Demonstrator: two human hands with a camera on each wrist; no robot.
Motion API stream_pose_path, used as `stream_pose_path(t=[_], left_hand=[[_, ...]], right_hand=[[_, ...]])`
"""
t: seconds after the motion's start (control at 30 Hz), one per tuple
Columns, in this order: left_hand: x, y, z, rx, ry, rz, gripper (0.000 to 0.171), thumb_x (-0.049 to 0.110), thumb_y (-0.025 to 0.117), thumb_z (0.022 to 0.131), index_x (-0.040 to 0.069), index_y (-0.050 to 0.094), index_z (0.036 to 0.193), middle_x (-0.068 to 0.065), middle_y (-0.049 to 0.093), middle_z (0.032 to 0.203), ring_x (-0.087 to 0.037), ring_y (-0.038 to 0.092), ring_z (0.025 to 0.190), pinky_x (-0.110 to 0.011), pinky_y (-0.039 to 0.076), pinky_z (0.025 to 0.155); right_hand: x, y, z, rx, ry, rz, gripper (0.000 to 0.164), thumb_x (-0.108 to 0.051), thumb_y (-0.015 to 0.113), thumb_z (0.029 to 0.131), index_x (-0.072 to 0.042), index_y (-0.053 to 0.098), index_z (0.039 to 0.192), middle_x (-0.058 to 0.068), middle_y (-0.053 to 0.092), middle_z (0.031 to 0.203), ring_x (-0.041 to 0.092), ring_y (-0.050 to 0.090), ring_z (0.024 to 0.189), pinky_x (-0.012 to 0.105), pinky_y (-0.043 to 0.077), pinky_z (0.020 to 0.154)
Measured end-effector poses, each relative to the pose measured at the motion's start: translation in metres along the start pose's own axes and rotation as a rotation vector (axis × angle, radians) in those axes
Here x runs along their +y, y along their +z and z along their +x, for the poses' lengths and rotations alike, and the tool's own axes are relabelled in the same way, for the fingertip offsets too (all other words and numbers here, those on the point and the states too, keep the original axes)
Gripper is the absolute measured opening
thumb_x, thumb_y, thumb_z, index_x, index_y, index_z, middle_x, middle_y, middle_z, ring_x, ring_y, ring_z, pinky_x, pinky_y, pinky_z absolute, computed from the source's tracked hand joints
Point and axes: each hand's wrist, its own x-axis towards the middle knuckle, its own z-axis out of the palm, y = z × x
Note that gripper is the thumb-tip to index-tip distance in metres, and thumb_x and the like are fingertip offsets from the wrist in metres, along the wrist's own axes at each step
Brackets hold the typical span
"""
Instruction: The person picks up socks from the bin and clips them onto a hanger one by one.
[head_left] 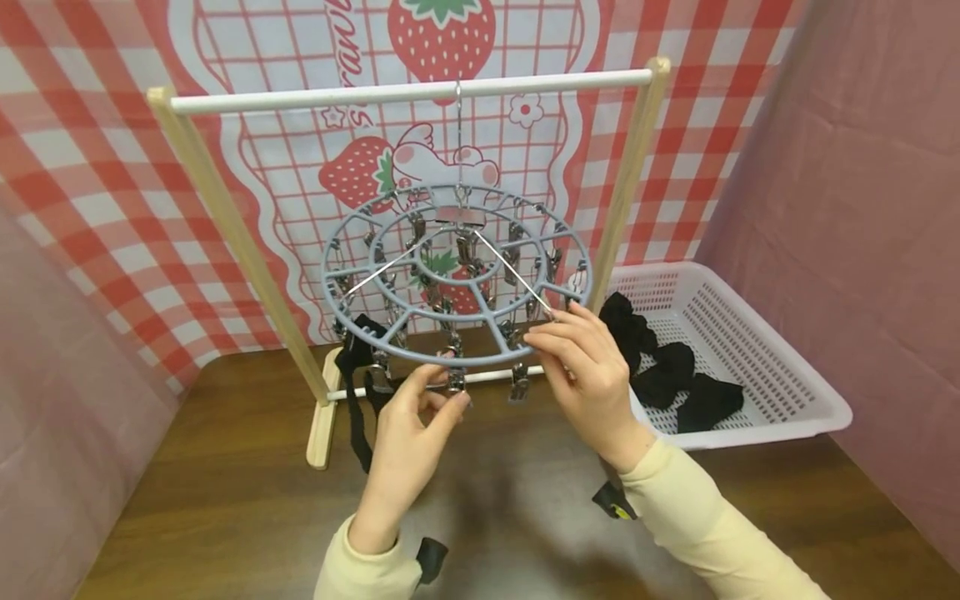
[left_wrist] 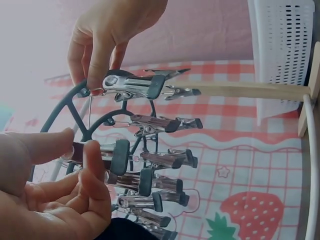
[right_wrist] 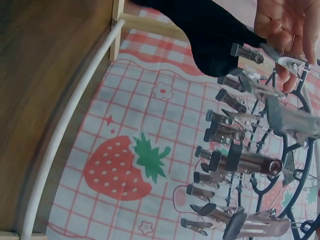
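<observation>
A round grey clip hanger [head_left: 442,360] hangs from the rack's white bar, with metal clips below its rings. My left hand [head_left: 412,437] pinches one metal clip [head_left: 456,381] at the hanger's front rim between thumb and fingers; the left wrist view shows that hand [left_wrist: 65,185] close up. On the right of the rim, my right hand [head_left: 588,379] grips the outer ring with its fingertips, near another clip [left_wrist: 132,86]. Black socks [head_left: 358,354] hang from clips at the left; one black sock [right_wrist: 210,35] shows beside the left hand [right_wrist: 287,37] in the right wrist view.
The rack has wooden posts [head_left: 232,242] and a white top bar [head_left: 315,99]. On the right, a white perforated basket [head_left: 780,350] holds several black cloth pieces [head_left: 663,375]. All stand on a brown wooden table [head_left: 225,500], before a red-and-white checked cloth [head_left: 97,183].
</observation>
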Motion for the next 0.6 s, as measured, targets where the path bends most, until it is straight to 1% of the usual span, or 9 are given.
stream_pose_path(t=[0.1,0.2,0.27,0.33,0.5,0.57,0.6], left_hand=[[0.000,0.001,-0.002,0.016,-0.048,-0.057,0.028,0.010,0.071,0.088,0.005,0.066,0.115,-0.013,0.070,0.075,-0.002,0.061,0.063,-0.019,0.047,0.059],[-0.001,0.000,-0.003,0.017,-0.095,-0.122,0.026,0.009,0.071,0.087,0.005,0.067,0.113,-0.015,0.069,0.073,-0.002,0.062,0.064,-0.019,0.046,0.060],[-0.002,0.000,-0.004,0.022,-0.101,-0.157,0.025,0.008,0.071,0.088,0.002,0.067,0.112,-0.016,0.069,0.075,-0.003,0.062,0.064,-0.019,0.047,0.061],[-0.004,0.000,-0.005,0.033,-0.081,-0.158,0.024,0.008,0.071,0.087,0.000,0.067,0.110,-0.017,0.070,0.078,-0.002,0.062,0.064,-0.019,0.046,0.059],[-0.011,0.002,-0.010,0.061,0.032,-0.079,0.021,0.006,0.071,0.086,-0.002,0.068,0.106,-0.015,0.073,0.081,0.001,0.060,0.061,-0.020,0.046,0.057],[-0.014,0.002,-0.011,0.062,0.054,-0.072,0.019,0.005,0.071,0.086,-0.001,0.068,0.105,-0.015,0.074,0.085,0.001,0.061,0.062,-0.020,0.049,0.060],[-0.015,0.003,-0.011,0.063,0.054,-0.075,0.019,0.005,0.071,0.086,-0.001,0.069,0.104,-0.014,0.074,0.088,0.001,0.061,0.062,-0.021,0.051,0.061]], right_hand=[[-0.002,0.002,-0.001,0.006,0.003,0.000,0.022,-0.014,0.060,0.097,0.001,0.074,0.089,0.016,0.072,0.087,0.036,0.066,0.095,0.042,0.044,0.107],[-0.003,0.006,-0.003,0.008,-0.001,-0.012,0.019,-0.012,0.061,0.096,0.001,0.074,0.089,0.016,0.072,0.088,0.037,0.067,0.095,0.042,0.043,0.108],[-0.005,0.007,-0.005,0.005,0.002,-0.017,0.017,-0.010,0.061,0.095,0.001,0.074,0.089,0.016,0.073,0.088,0.037,0.067,0.095,0.042,0.043,0.109],[-0.005,0.008,-0.006,-0.003,0.000,-0.028,0.016,-0.009,0.062,0.094,0.000,0.074,0.090,0.015,0.073,0.088,0.037,0.067,0.095,0.043,0.043,0.109],[-0.004,0.002,-0.008,-0.051,-0.057,-0.081,0.016,-0.008,0.061,0.095,0.000,0.074,0.092,0.014,0.073,0.090,0.037,0.068,0.096,0.044,0.043,0.109],[-0.001,-0.002,-0.008,-0.071,-0.096,-0.076,0.016,-0.008,0.060,0.096,0.001,0.073,0.092,0.016,0.073,0.093,0.037,0.068,0.098,0.043,0.044,0.108],[0.002,-0.005,-0.007,-0.072,-0.114,-0.065,0.017,-0.009,0.060,0.096,0.002,0.073,0.092,0.017,0.072,0.095,0.037,0.067,0.097,0.041,0.045,0.107]])
